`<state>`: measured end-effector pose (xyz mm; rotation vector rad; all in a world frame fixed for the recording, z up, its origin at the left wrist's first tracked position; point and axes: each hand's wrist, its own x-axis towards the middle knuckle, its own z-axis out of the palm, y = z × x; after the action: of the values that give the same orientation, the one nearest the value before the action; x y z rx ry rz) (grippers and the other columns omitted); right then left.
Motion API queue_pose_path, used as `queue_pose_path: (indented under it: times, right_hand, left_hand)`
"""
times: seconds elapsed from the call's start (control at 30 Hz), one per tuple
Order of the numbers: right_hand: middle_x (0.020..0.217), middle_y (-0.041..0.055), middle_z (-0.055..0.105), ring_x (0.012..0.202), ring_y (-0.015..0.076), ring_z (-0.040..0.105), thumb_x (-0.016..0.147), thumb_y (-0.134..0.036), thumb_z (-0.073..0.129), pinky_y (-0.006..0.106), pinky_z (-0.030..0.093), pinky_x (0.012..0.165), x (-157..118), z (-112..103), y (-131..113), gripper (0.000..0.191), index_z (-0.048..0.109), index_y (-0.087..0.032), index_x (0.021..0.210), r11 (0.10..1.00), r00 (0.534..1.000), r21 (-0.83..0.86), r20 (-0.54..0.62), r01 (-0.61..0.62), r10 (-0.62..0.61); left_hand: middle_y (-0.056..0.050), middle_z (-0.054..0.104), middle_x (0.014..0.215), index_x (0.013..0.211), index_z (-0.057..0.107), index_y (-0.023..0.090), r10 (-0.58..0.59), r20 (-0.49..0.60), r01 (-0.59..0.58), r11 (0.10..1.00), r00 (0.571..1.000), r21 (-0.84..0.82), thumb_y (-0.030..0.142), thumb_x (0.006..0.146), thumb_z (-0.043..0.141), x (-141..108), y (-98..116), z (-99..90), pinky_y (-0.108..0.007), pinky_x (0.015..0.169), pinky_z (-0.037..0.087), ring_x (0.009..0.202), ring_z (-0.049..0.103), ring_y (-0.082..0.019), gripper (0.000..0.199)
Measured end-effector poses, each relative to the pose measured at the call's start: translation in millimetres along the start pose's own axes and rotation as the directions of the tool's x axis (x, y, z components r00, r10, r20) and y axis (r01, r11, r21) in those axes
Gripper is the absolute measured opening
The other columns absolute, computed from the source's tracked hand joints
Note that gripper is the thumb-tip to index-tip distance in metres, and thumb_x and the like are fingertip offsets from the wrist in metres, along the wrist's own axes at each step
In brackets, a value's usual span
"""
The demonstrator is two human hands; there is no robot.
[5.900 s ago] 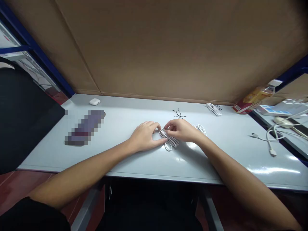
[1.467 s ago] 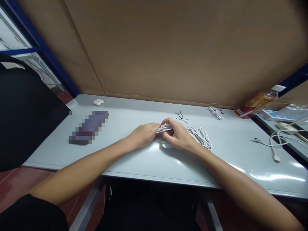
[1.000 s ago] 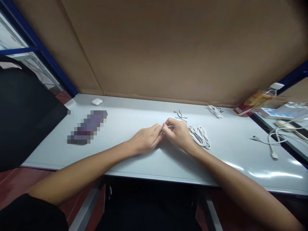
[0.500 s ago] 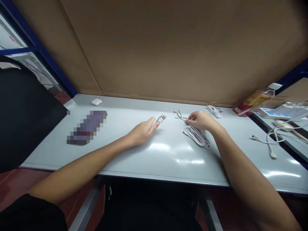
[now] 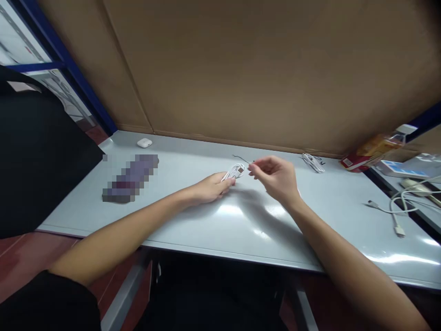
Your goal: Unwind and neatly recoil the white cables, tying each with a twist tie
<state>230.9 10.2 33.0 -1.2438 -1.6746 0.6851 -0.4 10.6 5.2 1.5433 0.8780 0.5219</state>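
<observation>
My left hand (image 5: 215, 186) is closed around a coiled white USB cable (image 5: 237, 170), its loops and metal plug poking out past the thumb. Just right of it, my right hand (image 5: 275, 177) pinches a thin dark twist tie (image 5: 241, 159) between thumb and fingertips. The tie's free end points left, above the cable coil. Both hands are raised a little over the grey table (image 5: 206, 230). Behind my right hand, the other twist ties and a second coiled cable are almost wholly hidden.
At the back right lie another bundled white cable (image 5: 313, 162) and a tilted drink bottle (image 5: 375, 147). Loose white cables (image 5: 396, 211) trail over the right edge. A white earbud case (image 5: 144, 143) and a pixelated object (image 5: 132, 179) are on the left. A cardboard panel (image 5: 241, 69) closes the back.
My right hand has lifted a twist tie off the table and brought it left toward the cable. My left hand still holds the coil, now turned slightly and nearer the right hand.
</observation>
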Motion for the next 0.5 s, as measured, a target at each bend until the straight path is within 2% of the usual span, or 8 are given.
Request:
queue_pose_path:
  times: [0.03, 0.1, 0.17, 0.23, 0.3, 0.37, 0.43, 0.5]
  right_hand:
    - [0.080, 0.0070, 0.077, 0.071, 0.0217, 0.073, 0.088, -0.044, 0.073, 0.034, 0.057, 0.065, -5.0, 8.9, -2.5, 0.024, 0.069, -0.021, 0.086, 0.998, 0.997, 0.001, -0.053, 0.060, -0.060]
    - [0.084, 0.0057, 0.078, 0.072, 0.0199, 0.072, 0.091, -0.035, 0.070, 0.034, 0.057, 0.068, -14.0, 24.6, -2.7, 0.014, 0.071, -0.022, 0.087, 0.968, 0.966, -0.105, -0.100, 0.228, -0.238]
    - [0.085, 0.0048, 0.078, 0.070, 0.0185, 0.070, 0.094, -0.025, 0.065, 0.033, 0.055, 0.066, -20.7, 36.4, 1.7, 0.007, 0.070, -0.022, 0.089, 0.888, 0.903, -0.244, -0.086, 0.390, -0.421]
    - [0.083, 0.0044, 0.077, 0.070, 0.0184, 0.069, 0.095, -0.017, 0.061, 0.031, 0.051, 0.065, -24.8, 43.9, 7.4, 0.011, 0.069, -0.022, 0.090, 0.801, 0.845, -0.341, -0.035, 0.492, -0.534]
    - [0.082, 0.0043, 0.076, 0.072, 0.0187, 0.069, 0.096, -0.011, 0.057, 0.031, 0.050, 0.065, -27.0, 47.8, 11.6, 0.017, 0.068, -0.023, 0.090, 0.748, 0.815, -0.386, 0.018, 0.540, -0.579]
    - [0.083, 0.0038, 0.076, 0.073, 0.0185, 0.069, 0.096, -0.007, 0.055, 0.030, 0.049, 0.066, -27.6, 49.2, 13.1, 0.020, 0.066, -0.023, 0.089, 0.725, 0.801, -0.395, 0.048, 0.564, -0.597]
    - [0.081, 0.0027, 0.075, 0.071, 0.0177, 0.068, 0.095, -0.008, 0.057, 0.029, 0.048, 0.065, -27.4, 49.0, 12.6, 0.018, 0.063, -0.023, 0.088, 0.736, 0.803, -0.380, 0.033, 0.561, -0.595]
    - [0.078, 0.0010, 0.073, 0.067, 0.0166, 0.065, 0.095, -0.012, 0.062, 0.028, 0.047, 0.062, -26.8, 47.9, 11.5, 0.014, 0.060, -0.023, 0.086, 0.779, 0.828, -0.341, -0.003, 0.527, -0.561]
  left_hand:
    - [0.005, 0.039, 0.071, 0.090, 0.043, 0.022, -0.017, 0.005, 0.018, 0.998, 1.000, -0.055, 0.050, 0.102, 0.050, -0.4, 1.6, 0.3, -0.024, 0.051, 0.026, 0.056, 0.032, -0.011, 0.031]
    - [0.006, 0.033, 0.070, 0.091, 0.044, 0.022, -0.063, -0.009, 0.061, 0.988, 0.998, -0.139, 0.045, 0.101, 0.054, -1.3, 5.5, 0.5, -0.023, 0.047, 0.020, 0.053, 0.027, -0.009, 0.027]
    - [0.006, 0.031, 0.067, 0.085, 0.043, 0.022, -0.126, -0.029, 0.117, 0.970, 0.992, -0.212, 0.039, 0.099, 0.056, -1.7, 8.8, 0.3, -0.023, 0.045, 0.016, 0.049, 0.023, -0.008, 0.025]
    - [0.006, 0.030, 0.064, 0.077, 0.039, 0.021, -0.160, -0.014, 0.149, 0.945, 0.987, -0.292, 0.035, 0.096, 0.052, -1.3, 10.2, 0.0, -0.023, 0.044, 0.014, 0.046, 0.022, -0.007, 0.028]
    - [0.005, 0.031, 0.063, 0.074, 0.038, 0.021, -0.142, 0.017, 0.138, 0.917, 0.990, -0.374, 0.036, 0.097, 0.045, -0.5, 9.3, 0.0, -0.022, 0.043, 0.015, 0.044, 0.022, -0.006, 0.029]
    - [0.005, 0.032, 0.064, 0.079, 0.044, 0.020, -0.108, 0.007, 0.102, 0.907, 0.994, -0.408, 0.041, 0.101, 0.041, 0.4, 7.0, 0.3, -0.020, 0.043, 0.016, 0.044, 0.022, -0.006, 0.031]
    - [0.006, 0.032, 0.066, 0.089, 0.049, 0.020, -0.077, -0.045, 0.054, 0.925, 0.996, -0.377, 0.048, 0.103, 0.043, 0.8, 4.8, 0.7, -0.019, 0.044, 0.016, 0.044, 0.023, -0.006, 0.032]
    - [0.007, 0.031, 0.066, 0.093, 0.051, 0.020, -0.045, -0.087, 0.014, 0.944, 0.995, -0.328, 0.050, 0.104, 0.044, 0.9, 3.6, 0.7, -0.019, 0.044, 0.015, 0.045, 0.022, -0.006, 0.032]
